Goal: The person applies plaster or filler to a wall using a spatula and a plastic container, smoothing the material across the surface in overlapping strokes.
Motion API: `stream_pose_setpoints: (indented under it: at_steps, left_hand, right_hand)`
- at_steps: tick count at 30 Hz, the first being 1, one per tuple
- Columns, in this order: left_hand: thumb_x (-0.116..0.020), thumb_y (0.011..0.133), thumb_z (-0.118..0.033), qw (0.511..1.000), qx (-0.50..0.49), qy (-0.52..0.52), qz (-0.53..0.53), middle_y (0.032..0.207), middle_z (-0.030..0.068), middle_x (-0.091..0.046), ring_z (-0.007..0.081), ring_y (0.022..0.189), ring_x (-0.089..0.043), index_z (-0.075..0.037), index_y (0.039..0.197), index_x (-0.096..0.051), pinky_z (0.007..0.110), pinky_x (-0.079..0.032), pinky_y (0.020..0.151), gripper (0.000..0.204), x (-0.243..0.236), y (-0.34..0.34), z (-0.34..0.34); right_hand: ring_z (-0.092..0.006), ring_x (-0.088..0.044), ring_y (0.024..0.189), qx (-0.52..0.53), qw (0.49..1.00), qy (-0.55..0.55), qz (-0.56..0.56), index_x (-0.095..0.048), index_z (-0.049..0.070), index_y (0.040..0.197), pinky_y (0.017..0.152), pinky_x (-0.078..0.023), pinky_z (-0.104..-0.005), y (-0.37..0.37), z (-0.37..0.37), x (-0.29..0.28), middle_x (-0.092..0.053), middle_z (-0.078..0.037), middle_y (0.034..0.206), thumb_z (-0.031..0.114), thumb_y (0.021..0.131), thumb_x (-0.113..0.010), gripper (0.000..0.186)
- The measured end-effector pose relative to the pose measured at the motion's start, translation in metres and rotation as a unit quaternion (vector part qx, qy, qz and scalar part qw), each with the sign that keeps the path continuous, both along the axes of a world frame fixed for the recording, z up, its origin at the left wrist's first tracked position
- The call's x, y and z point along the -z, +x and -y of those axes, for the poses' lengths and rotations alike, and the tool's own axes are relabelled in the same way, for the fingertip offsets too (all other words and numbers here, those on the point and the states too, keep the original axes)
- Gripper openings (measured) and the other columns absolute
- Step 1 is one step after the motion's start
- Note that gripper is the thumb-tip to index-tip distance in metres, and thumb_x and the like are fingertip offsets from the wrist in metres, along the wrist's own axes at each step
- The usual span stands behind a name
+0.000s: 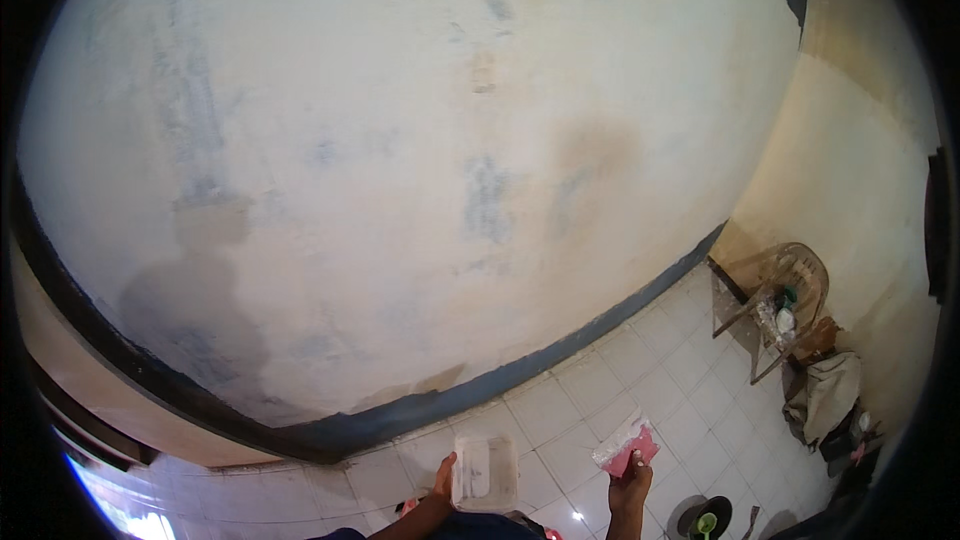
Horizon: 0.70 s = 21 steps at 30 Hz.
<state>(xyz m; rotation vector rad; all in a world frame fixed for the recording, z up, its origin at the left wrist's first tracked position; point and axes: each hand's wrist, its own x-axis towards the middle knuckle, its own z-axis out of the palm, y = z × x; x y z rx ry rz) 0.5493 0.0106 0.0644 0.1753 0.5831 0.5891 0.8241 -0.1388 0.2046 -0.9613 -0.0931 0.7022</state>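
At the bottom of the head view, my left hand (443, 477) grips the side of a translucent rectangular plastic tub (511, 478). The tub holds some whitish stuff on its bottom. To its right, my right hand (630, 486) is closed around a pink putty spreader (640, 445), its far edge smeared with white paste. Both hands are low in front of me, apart from each other and from the wall. Ahead rises a large off-white wall (380, 190) with bluish-grey and brownish patches; my shadow falls on its left part.
A dark grey skirting band (560, 358) runs along the wall's foot above white floor tiles (560, 400). At right stands a plastic chair (812, 275) with things on its seat, beside a beige cloth (833, 395). A dark bowl (686, 520) with a green scoop (707, 522) is near my right hand.
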Motion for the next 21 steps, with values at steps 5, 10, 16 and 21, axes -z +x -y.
stream_pose_setpoints:
  at_steps: [5, 10, 16, 21]
  left_hand:
    - [-0.039, 0.093, -0.056, 0.987, 0.086, -0.029, 0.13, 0.13, 0.0149, -0.054, 0.0325, 0.115, -0.055, -0.006, 0.141, -0.038, 0.047, -0.044, 0.098, 0.069, -0.002, 0.098, -0.008]
    - [-0.035, 0.096, -0.056, 0.978, 0.146, 0.002, 0.152, 0.133, 0.016, -0.052, 0.0333, 0.119, -0.053, -0.005, 0.142, -0.036, 0.047, -0.043, 0.101, 0.069, -0.007, 0.2, -0.039]
    - [-0.039, 0.096, -0.05, 0.978, 0.206, 0.042, -0.001, 0.132, 0.0169, -0.053, 0.0335, 0.117, -0.055, -0.004, 0.142, -0.037, 0.048, -0.042, 0.101, 0.065, 0.02, 0.353, -0.083]
    - [-0.047, 0.093, -0.046, 0.888, 0.304, -0.156, 0.307, 0.131, 0.0179, -0.054, 0.0351, 0.116, -0.055, -0.004, 0.14, -0.039, 0.049, -0.044, 0.1, 0.063, 0.02, 0.519, -0.11]
  right_hand:
    - [-0.0193, -0.06, 0.099, 0.016, 0.992, 0.043, -0.115, -0.061, 0.009, 0.101, 0.089, -0.047, -0.0376, 0.085, 0.031, 0.017, -0.064, -0.003, 0.104, 0.02, 0.079, -0.06, 0.025]
    - [-0.0229, -0.054, 0.115, 0.023, 0.993, 0.058, -0.1, -0.049, 0.005, 0.129, 0.098, -0.041, -0.0385, 0.154, 0.036, 0.037, -0.059, -0.007, 0.123, 0.03, 0.091, -0.057, 0.046]
    - [-0.0191, -0.042, 0.126, 0.06, 0.996, 0.014, -0.061, -0.031, 0.01, 0.145, 0.103, -0.039, -0.0368, 0.252, 0.038, 0.026, -0.046, -0.006, 0.137, 0.025, 0.09, -0.061, 0.063]
    - [-0.0074, -0.05, 0.083, 0.024, 0.994, 0.105, -0.022, -0.038, 0.011, 0.141, 0.07, -0.045, -0.0244, 0.365, 0.058, 0.037, -0.053, 0.003, 0.094, 0.019, 0.094, -0.056, 0.052]
